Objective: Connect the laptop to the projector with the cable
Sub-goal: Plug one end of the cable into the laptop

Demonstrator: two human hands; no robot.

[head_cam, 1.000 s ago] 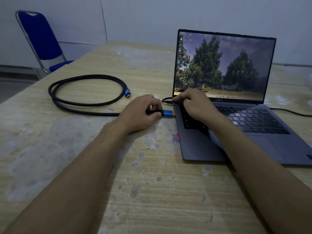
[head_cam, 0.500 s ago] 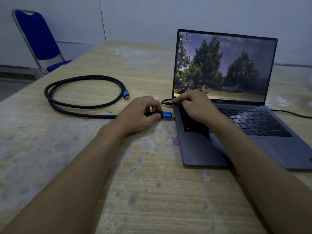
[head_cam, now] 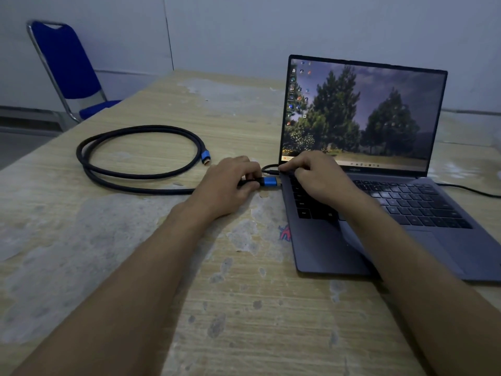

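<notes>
An open grey laptop (head_cam: 423, 210) stands on the wooden table (head_cam: 244, 308), its screen lit with a picture of trees. My left hand (head_cam: 230, 185) pinches the blue plug (head_cam: 269, 182) of a black braided cable (head_cam: 135, 175), and the plug's tip meets the laptop's left edge. The cable lies coiled to the left, with its other blue plug (head_cam: 206, 156) free on the table. My right hand (head_cam: 317, 177) rests on the laptop's back left corner, fingers curled over the keyboard. No projector is in view.
A thin black cable (head_cam: 267, 169) loops into the laptop's left side just behind the blue plug. Another thin cable (head_cam: 471, 189) trails off to the right. A blue chair (head_cam: 67, 66) stands beyond the table's far left corner. Grey walls rise behind.
Both hands and the plug stay in the same place at the laptop's left edge. Only the camera view has shifted slightly.
</notes>
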